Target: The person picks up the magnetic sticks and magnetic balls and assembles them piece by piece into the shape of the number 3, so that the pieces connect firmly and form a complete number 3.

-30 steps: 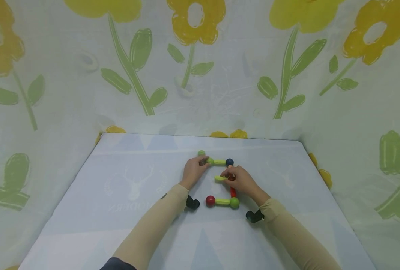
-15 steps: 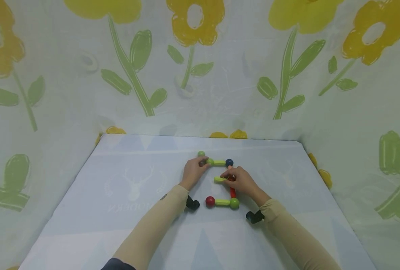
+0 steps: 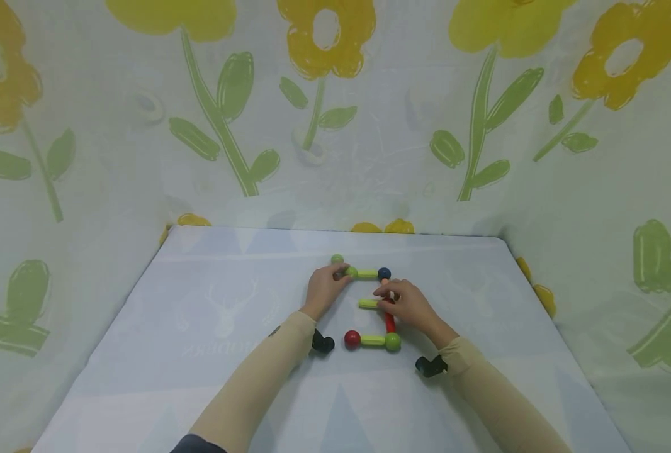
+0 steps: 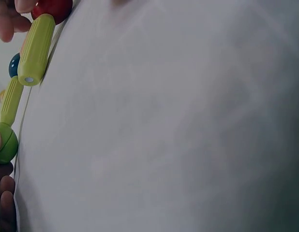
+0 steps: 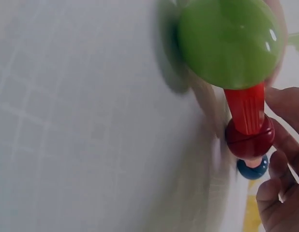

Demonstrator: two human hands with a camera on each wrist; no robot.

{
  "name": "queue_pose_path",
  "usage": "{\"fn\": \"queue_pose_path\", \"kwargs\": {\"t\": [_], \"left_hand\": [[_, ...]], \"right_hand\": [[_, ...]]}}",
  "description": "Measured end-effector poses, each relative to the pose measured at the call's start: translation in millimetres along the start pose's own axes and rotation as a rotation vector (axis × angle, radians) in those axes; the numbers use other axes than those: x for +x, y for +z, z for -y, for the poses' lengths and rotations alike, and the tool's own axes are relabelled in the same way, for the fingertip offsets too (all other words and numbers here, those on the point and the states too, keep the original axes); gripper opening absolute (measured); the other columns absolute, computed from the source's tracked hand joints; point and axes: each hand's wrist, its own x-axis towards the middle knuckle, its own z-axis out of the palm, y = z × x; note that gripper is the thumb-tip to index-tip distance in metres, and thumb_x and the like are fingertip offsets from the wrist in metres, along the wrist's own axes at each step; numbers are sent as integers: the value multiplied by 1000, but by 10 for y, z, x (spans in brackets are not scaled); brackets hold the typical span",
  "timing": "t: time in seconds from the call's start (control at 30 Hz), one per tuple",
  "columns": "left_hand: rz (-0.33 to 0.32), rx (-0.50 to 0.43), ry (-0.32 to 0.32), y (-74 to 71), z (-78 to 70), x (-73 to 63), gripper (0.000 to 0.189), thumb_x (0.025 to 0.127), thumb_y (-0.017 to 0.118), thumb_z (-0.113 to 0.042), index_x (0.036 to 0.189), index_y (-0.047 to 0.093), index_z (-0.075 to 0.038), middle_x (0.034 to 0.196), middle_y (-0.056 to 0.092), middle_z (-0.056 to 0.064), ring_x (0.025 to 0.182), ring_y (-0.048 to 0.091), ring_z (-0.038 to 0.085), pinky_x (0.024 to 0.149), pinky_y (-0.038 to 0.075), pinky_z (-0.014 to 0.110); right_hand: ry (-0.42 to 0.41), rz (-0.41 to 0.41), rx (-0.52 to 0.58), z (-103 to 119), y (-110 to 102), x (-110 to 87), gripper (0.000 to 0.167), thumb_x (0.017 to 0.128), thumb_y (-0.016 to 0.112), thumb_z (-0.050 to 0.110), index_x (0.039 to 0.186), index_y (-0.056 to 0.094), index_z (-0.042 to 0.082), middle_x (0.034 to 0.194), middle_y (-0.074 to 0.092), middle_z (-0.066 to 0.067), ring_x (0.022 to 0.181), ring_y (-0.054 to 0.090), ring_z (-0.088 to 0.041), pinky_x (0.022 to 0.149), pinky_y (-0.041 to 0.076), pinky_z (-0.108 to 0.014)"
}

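Note:
In the head view my left hand (image 3: 325,289) pinches a green ball (image 3: 352,272) at the left end of a yellow-green magnetic stick (image 3: 367,274); the left wrist view shows this green ball (image 4: 5,143) with a thumb on it. My right hand (image 3: 409,305) is at a dark red ball (image 5: 250,137), its fingertips parted beside it. From that red ball a second yellow-green stick (image 4: 36,50) juts left, with a metal dot on its free end. A red stick (image 3: 390,323) joins it to a nearer green ball (image 5: 229,41). Fingers partly hide the red ball in the head view.
A blue ball (image 3: 384,274) forms the far right corner. Nearest me, another stick (image 3: 372,340) ends in a red ball (image 3: 352,339). Another green ball (image 3: 337,258) lies beyond my left fingers. Black wrist cameras (image 3: 430,366) hang by both wrists, low over the white table (image 3: 245,377).
My right fingers have loosened from the middle yellow-green stick and drawn slightly right, baring more of it. That stick sits a little nearer me. My left hand keeps its hold.

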Motion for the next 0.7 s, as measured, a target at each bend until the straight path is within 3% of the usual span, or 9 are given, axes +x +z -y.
{"fn": "queue_pose_path", "kwargs": {"t": [0.2, 0.7], "left_hand": [[-8, -4, 3, 1, 2, -4, 33, 92, 77, -29, 123, 74, -20, 94, 71, -3, 83, 58, 13, 75, 48, 32], [-6, -3, 16, -13, -12, -10, 32, 94, 75, -30, 123, 74, -18, 93, 71, -2, 84, 59, 13, 78, 49, 33]], "right_hand": [[49, -39, 81, -32, -33, -92, 14, 90, 78, 14, 104, 76, 13, 101, 60, -2, 85, 57, -17, 72, 49, -30], [132, 1, 184, -157, -55, -174, 22, 93, 76, 19, 114, 73, 12, 104, 66, -1, 91, 63, -18, 79, 53, -33]]}}
